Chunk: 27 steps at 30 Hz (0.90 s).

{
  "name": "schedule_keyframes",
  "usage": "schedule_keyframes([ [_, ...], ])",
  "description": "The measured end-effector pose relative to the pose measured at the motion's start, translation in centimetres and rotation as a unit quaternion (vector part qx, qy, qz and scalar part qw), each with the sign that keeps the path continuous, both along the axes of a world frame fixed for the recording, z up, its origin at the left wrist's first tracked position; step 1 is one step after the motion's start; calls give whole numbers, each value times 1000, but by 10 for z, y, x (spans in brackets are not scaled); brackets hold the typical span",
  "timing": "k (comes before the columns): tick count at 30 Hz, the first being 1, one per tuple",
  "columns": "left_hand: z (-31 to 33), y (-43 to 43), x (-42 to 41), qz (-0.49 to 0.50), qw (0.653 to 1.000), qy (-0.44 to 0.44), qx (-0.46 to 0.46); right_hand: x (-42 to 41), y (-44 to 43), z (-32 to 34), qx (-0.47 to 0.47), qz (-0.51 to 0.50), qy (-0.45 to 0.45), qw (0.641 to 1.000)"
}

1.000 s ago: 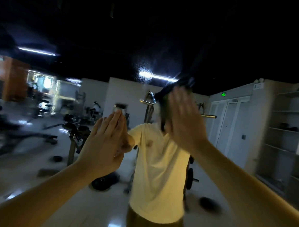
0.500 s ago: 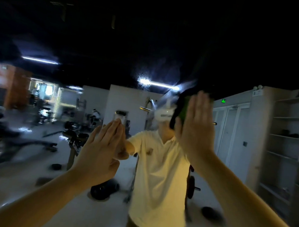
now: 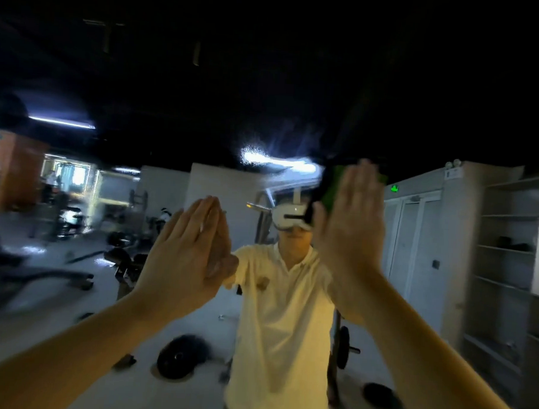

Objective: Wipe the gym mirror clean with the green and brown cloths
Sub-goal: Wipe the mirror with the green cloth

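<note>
The gym mirror (image 3: 267, 89) fills the view and reflects a dark gym. My right hand (image 3: 350, 229) is raised with straight fingers and presses the green cloth (image 3: 332, 185) flat against the glass; only the cloth's edge shows past my fingers. My left hand (image 3: 182, 256) lies flat on the glass lower and to the left, fingers straight, meeting its own reflection. Something brownish shows at its right edge, but I cannot tell whether that is the brown cloth or the reflected palm. A smeared, speckled patch (image 3: 276, 161) glints beside the green cloth.
The mirror shows a person in a pale yellow shirt (image 3: 282, 313) wearing a white headset. Also reflected are weight plates (image 3: 178, 355) on the floor, benches at the left, and white doors (image 3: 415, 241) and shelves (image 3: 506, 261) at the right.
My right hand has slid up and to the right across the glass with the green cloth. My left hand has stayed almost in the same place.
</note>
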<state>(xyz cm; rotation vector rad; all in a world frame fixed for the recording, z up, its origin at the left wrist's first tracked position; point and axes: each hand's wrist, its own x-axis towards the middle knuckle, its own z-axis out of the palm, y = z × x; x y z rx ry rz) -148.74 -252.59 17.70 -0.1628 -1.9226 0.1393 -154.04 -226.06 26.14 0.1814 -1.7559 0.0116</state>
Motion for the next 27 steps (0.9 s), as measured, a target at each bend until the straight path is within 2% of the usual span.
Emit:
schedule_keyframes([
  [3, -1, 2, -9, 21, 999, -27, -18, 0, 21, 24, -123, -25, -8, 992],
  [6, 0, -2, -8, 35, 998, -38, -33, 4, -27, 48, -143, -32, -13, 989],
  [8, 3, -6, -5, 43, 997, -43, -51, 6, -73, 52, -75, -30, -3, 997],
  [10, 5, -10, -2, 43, 996, -48, -64, 6, -118, 42, 43, 5, -1, 999],
  [13, 6, -13, 1, 56, 994, -58, -74, 8, -130, 24, 170, 32, -24, 985],
  [15, 8, -16, 1, 62, 993, -62, -80, 4, -93, 31, 132, 3, -18, 991],
  [19, 8, -16, -1, 50, 994, -66, -71, 1, 9, 46, -67, -51, -6, 996],
  [22, 8, -13, -2, 27, 996, -52, -60, 3, 22, 55, -177, -36, -4, 984],
  [24, 6, -13, -1, 21, 997, -44, -63, 6, -8, 64, -195, -33, -1, 980],
  [27, 6, -18, -2, 22, 996, -49, -75, 5, -75, 68, -94, -23, 20, 995],
])
